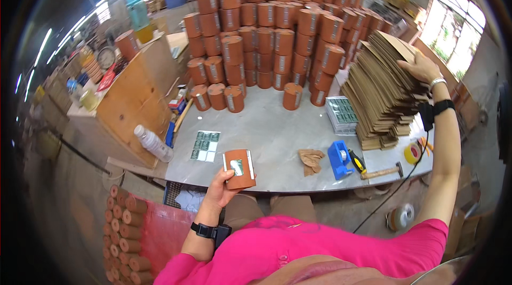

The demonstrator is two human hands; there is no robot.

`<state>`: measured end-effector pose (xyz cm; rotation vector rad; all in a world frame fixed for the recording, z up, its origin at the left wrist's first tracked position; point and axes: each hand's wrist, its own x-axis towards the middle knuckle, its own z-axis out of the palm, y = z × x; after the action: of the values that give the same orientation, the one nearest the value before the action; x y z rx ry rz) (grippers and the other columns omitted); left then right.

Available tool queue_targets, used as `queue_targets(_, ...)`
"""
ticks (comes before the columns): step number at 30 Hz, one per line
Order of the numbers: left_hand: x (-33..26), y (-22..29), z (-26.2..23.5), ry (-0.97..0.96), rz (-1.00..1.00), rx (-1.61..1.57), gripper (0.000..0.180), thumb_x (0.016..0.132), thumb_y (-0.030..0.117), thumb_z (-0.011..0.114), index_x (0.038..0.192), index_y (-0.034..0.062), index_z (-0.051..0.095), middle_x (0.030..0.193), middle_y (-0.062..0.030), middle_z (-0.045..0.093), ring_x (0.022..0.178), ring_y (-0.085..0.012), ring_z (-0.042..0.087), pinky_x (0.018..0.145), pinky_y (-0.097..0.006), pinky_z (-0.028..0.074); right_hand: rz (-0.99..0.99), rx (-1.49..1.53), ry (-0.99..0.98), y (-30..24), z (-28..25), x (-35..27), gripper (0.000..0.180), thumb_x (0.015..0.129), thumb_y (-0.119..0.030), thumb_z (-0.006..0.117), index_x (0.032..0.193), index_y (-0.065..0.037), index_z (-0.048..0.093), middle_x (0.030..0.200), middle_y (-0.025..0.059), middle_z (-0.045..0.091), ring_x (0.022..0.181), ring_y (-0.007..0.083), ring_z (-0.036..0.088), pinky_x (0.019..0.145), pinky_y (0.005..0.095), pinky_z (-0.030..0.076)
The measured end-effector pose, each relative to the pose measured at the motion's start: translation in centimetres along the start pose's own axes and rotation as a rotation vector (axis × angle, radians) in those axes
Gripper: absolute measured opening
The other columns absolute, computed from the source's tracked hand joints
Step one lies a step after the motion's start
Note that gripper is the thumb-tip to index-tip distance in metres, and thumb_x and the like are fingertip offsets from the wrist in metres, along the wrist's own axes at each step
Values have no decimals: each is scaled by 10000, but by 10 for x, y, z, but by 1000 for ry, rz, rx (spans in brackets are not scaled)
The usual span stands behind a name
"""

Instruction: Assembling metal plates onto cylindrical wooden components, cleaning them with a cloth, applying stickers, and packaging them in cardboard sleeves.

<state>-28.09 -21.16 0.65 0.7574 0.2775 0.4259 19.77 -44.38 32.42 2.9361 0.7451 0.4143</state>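
My left hand grips an orange-brown cylinder above the table's near edge. A green-and-white label sticker shows on its side, with my thumb against it. My right arm is stretched out to the far right, where my right hand grasps the top of a tall, leaning stack of flat cardboard pieces. Its fingers lie over the top piece, and how many pieces they hold is hidden. A partly used sheet of green labels lies on the table beyond my left hand.
Many similar cylinders stand piled along the table's far side. Near the right front are crumpled brown paper, a blue tape dispenser, a hammer and a pile of label sheets. A clear bottle stands left.
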Motion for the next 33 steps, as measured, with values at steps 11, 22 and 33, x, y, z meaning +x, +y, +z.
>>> queue_targets(11,-34,-6,-35,101,70,-166,629,912,171,611,1473,91,339,1322,-113,546,1211,-272,570,1024,-489,479,-466,99,136,33,65,114,885,853,-625,611,1385,64,453,1125,294,660,1039,377,658,931,447,494)
queue_targets(22,-39,7,-6,152,207,-70,669,865,245,715,1422,39,406,1312,-61,553,1197,-144,547,1020,-329,452,-865,646,412,-137,167,-9,704,836,-357,749,1356,34,480,1177,210,627,1056,337,615,922,444,491)
queue_targets(33,34,-47,17,-169,-139,-194,607,834,239,724,1363,72,477,1286,-74,580,1175,-182,565,997,-407,471,-733,689,89,-214,262,-281,696,764,-373,805,1259,20,515,1323,227,527,1213,400,482,1012,473,377)
